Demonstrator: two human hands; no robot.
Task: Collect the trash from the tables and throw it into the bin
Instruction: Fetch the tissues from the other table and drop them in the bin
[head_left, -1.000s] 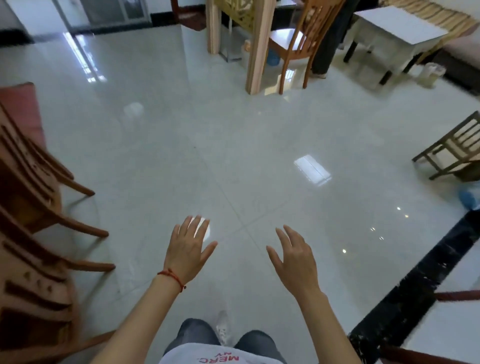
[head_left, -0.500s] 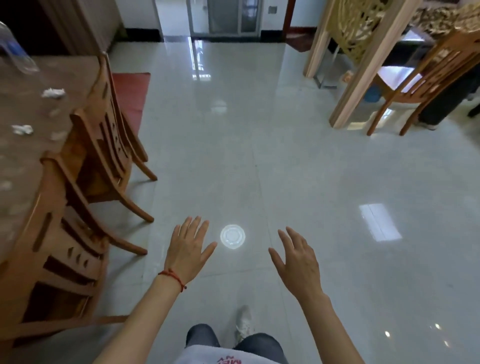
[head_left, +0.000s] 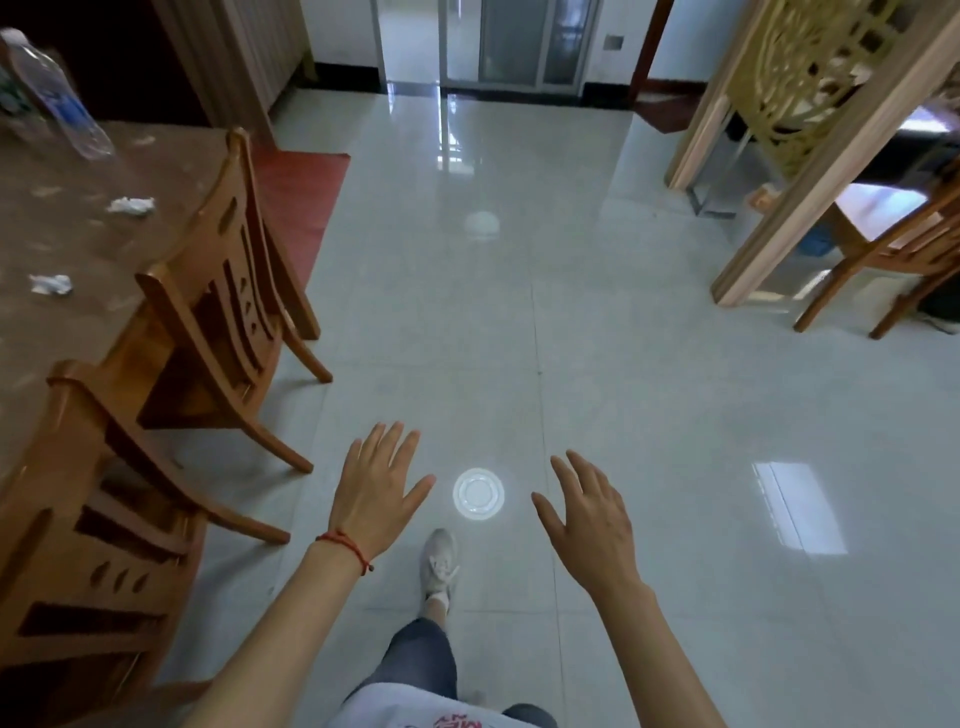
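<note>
Far left: a brown, glossy surface (head_left: 78, 249) carrying the trash, namely a clear plastic bottle (head_left: 57, 98) with a blue label, leaning near the far edge, and two crumpled white tissues (head_left: 131, 206) (head_left: 51, 284) lying apart nearer the chairs. Likely left there as litter, soft and light, easy to pinch up. Next, two slatted wooden chairs (head_left: 218, 291) (head_left: 93, 519), tucked against the surface, blocking the near edge. Then pale polished floor tiles (head_left: 623, 389), mirror-bright, reflecting a round ceiling lamp. Left hand (head_left: 375, 499), red cord at the wrist, spread flat and empty; right hand (head_left: 587, 519) likewise open, fingers splayed, holding nothing, probably raised ready for reaching. No bin visible. Far right, another wooden chair (head_left: 883, 249) behind a carved screen.
</note>
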